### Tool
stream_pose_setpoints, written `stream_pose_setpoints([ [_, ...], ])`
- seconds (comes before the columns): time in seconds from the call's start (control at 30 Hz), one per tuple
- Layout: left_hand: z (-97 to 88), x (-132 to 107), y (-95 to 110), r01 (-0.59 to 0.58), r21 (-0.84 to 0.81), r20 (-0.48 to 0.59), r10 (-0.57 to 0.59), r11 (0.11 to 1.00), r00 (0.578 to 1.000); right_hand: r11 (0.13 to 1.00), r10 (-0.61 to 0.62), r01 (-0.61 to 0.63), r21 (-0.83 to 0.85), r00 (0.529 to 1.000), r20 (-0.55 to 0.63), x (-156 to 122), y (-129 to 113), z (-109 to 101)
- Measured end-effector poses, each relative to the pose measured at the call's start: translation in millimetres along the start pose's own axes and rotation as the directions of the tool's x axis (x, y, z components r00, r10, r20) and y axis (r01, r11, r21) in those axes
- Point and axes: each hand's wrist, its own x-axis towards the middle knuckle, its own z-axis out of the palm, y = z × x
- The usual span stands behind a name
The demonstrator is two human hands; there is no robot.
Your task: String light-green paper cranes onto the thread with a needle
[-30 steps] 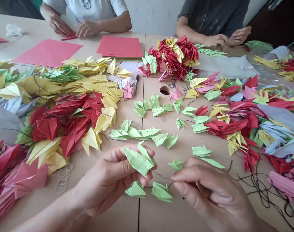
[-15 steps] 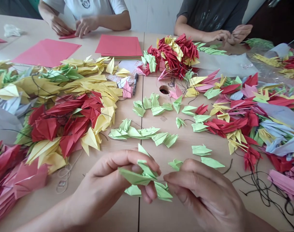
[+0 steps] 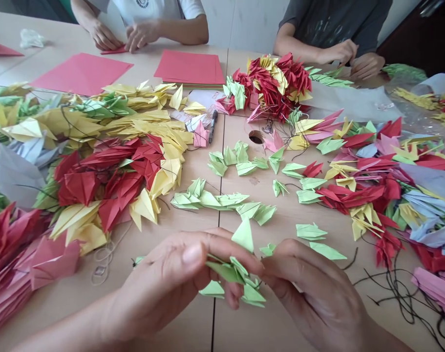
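Note:
My left hand [image 3: 171,283] is closed around a green folded-paper crane [image 3: 227,271], with one pointed wing [image 3: 243,235] sticking up past the index finger. My right hand [image 3: 313,293] is pinched close beside it, its fingertips meeting the left fingertips. What the right fingers grip is hidden or too thin to make out. Another green folded piece [image 3: 254,294] shows below the left fingers, and one more [image 3: 212,289] is under the hand. Just beyond my hands several green cranes lie in a row [image 3: 222,200], with loose ones [image 3: 310,231] near my right hand.
Heaps of red and yellow cranes [image 3: 114,181] fill the left side; mixed cranes [image 3: 365,190] and tangled black cord [image 3: 394,288] lie right. Red paper sheets [image 3: 189,66], a pen [image 3: 213,127] and a table hole [image 3: 256,137] are farther back. Two people's hands [image 3: 143,36] work across the table.
The left thumb has moved up and over the green crane, which has tilted and shifted right. My right fingertips now touch the left ones. The view has swung slightly left.

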Motion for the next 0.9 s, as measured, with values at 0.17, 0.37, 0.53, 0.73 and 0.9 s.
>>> stream_pose_setpoints([
  [0.17,-0.2,-0.6,1.2,0.035,-0.029,-0.019,-0.036,0.999,0.999,0.997,0.045,-0.045,0.062,0.999,0.007,0.3,-0.2,1.7],
  [0.37,2.8,1.3,4.4,0.068,-0.083,-0.016,-0.069,0.994,0.997,0.998,0.055,-0.054,0.045,0.998,-0.011,-1.8,-0.4,1.5],
  [0.53,-4.7,3.4,-6.6,0.035,-0.100,-0.010,-0.036,0.994,0.999,0.999,0.034,-0.034,0.028,0.999,-0.012,-0.9,0.7,2.0],
  [0.73,-7.6,4.0,-10.1,0.102,-0.153,0.028,-0.099,0.983,0.995,0.998,0.059,-0.059,0.007,0.998,-0.009,-2.5,0.2,2.5],
  [0.9,-3.5,3.0,-8.9,0.119,-0.189,0.027,-0.116,0.975,0.993,0.999,0.038,-0.038,0.030,0.999,-0.026,-0.7,-0.5,2.7],
])
